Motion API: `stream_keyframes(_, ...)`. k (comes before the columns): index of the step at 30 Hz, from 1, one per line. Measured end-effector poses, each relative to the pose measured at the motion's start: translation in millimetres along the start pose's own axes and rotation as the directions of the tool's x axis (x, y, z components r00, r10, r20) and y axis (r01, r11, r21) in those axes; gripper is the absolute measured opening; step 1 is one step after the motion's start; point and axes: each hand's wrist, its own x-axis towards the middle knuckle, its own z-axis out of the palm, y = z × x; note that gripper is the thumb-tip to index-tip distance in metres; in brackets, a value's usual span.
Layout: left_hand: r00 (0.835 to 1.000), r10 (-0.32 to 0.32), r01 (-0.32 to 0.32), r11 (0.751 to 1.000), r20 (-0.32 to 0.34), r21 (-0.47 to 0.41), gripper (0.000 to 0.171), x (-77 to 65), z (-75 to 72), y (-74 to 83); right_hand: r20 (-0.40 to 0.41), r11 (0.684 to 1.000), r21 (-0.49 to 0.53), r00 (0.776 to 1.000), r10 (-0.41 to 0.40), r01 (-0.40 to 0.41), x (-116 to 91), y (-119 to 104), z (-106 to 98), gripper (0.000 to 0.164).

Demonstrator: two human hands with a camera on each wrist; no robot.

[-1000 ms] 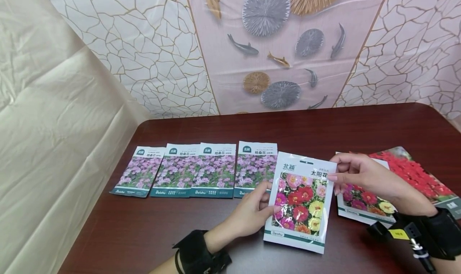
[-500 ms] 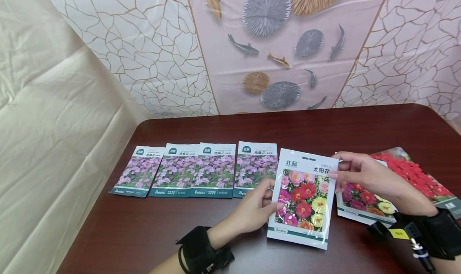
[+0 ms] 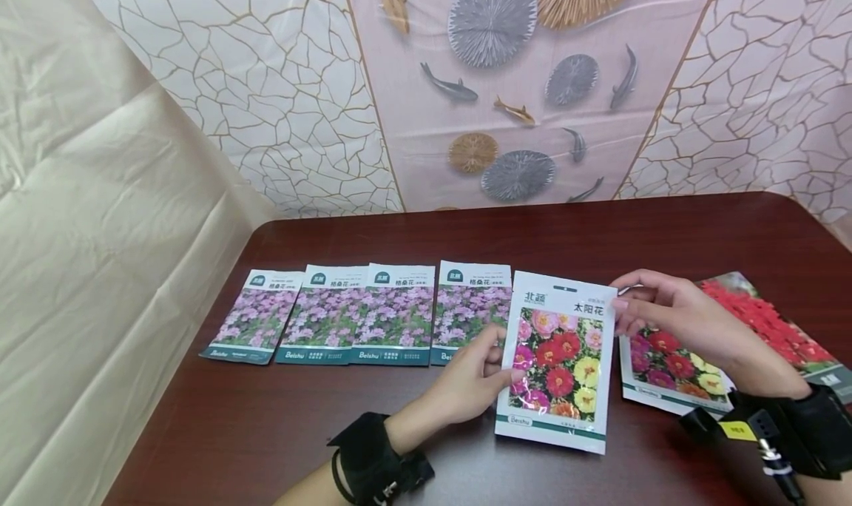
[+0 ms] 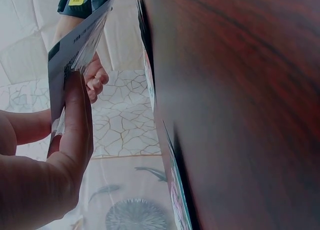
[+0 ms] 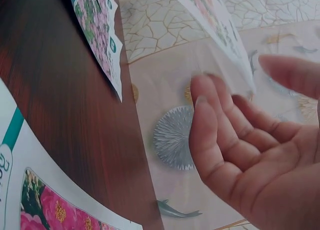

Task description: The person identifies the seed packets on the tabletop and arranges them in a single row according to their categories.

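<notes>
A white seed packet [image 3: 559, 358] with pink, red and yellow flowers is held up over the table by my left hand [image 3: 459, 380]. The thumb lies on its front and the fingers go behind it, as the left wrist view of the packet [image 4: 59, 69] also shows. My right hand [image 3: 685, 317] is at the packet's upper right corner. In the right wrist view, the thumb and fingers of the right hand [image 5: 255, 155] stand apart, with the packet's corner [image 5: 240, 64] near them and not pinched. Below the right hand lies a matching flower packet [image 3: 679, 365], partly covered.
Several purple-flower seed packets [image 3: 393, 317] lie in a row at the left of the dark wooden table [image 3: 266, 432], the middle two overlapping. A red-flower packet [image 3: 765, 321] lies at the right, partly under the matching packet. A patterned cloth [image 3: 426, 173] hangs behind the table.
The held packet rises slightly and shifts, first right and then a little left. My right hand has loosened from its corner, and its fingers have parted. The left hand keeps its hold.
</notes>
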Motion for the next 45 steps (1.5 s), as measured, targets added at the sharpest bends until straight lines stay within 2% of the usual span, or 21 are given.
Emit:
stream_keyframes(5, 1.0, -0.013, 0.013, 0.999, -0.01, -0.049, 0.029, 1.4, 0.2, -1.0, -0.079, 1.0, -0.019, 0.997, 0.02, -0.021, 2.5, 9.3, -1.3, 0.027)
stream_keyframes(8, 0.999, -0.033, 0.032, 0.998, -0.022, -0.056, 0.03, 3.5, 0.6, -2.5, -0.129, 0.999, -0.026, 0.991, 0.036, -0.04, 8.0, 35.3, -6.3, 0.033)
stream_keyframes(10, 0.998, -0.054, 0.052, 0.997, -0.027, -0.065, 0.031, 5.4, 0.8, -4.1, -0.174, 0.999, -0.021, 0.984, 0.026, -0.03, 13.7, 62.7, -10.7, 0.035)
stream_keyframes(13, 0.997, -0.068, 0.065, 0.994, -0.025, -0.084, 0.03, 7.9, 0.7, -5.9, -0.209, 1.0, -0.028, 0.978, 0.006, -0.012, 11.0, 56.4, -9.3, 0.032)
stream_keyframes(15, 0.997, -0.078, 0.076, 0.993, -0.023, -0.09, 0.03, 9.5, 0.5, -6.7, -0.223, 1.0, -0.028, 0.975, 0.0, -0.006, 7.8, 45.4, -7.7, 0.03)
stream_keyframes(17, 0.996, -0.09, 0.087, 0.991, -0.022, -0.102, 0.029, 11.4, 0.2, -6.3, -0.221, 0.999, -0.034, 0.975, 0.017, -0.025, 2.7, 24.5, -5.3, 0.03)
stream_keyframes(23, 0.989, -0.145, 0.14, 0.98, -0.027, -0.143, 0.03, 19.9, -0.1, -4.0, -0.245, 0.998, -0.003, 0.968, 0.061, -0.064, 4.0, 25.4, -6.0, 0.032)
stream_keyframes(25, 0.986, -0.164, 0.158, 0.975, -0.024, -0.157, 0.03, 23.8, -0.2, -3.8, -0.24, 0.999, -0.009, 0.97, 0.046, -0.049, 4.3, 24.9, -6.2, 0.03)
stream_keyframes(31, 0.979, -0.206, 0.199, 0.956, -0.009, -0.217, 0.03, 32.0, -0.3, -4.1, -0.218, 1.0, 0.019, 0.976, 0.023, -0.019, 10.1, 42.9, -9.1, 0.029)
stream_keyframes(33, 0.977, -0.214, 0.207, 0.951, -0.005, -0.228, 0.03, 33.4, 0.1, -4.5, -0.216, 0.999, 0.027, 0.976, 0.038, -0.034, 11.1, 45.9, -8.7, 0.031)
stream_keyframes(40, 0.974, -0.227, 0.222, 0.936, 0.012, -0.273, 0.035, 37.0, 2.7, -6.4, -0.157, 1.0, 0.001, 0.987, 0.031, -0.031, 4.4, 18.0, -2.7, 0.027)
stream_keyframes(45, 0.967, -0.252, 0.25, 0.921, 0.031, -0.298, 0.046, 39.4, 2.7, -7.3, -0.123, 0.999, -0.011, 0.992, 0.043, -0.044, 1.7, 5.3, 0.1, 0.026)
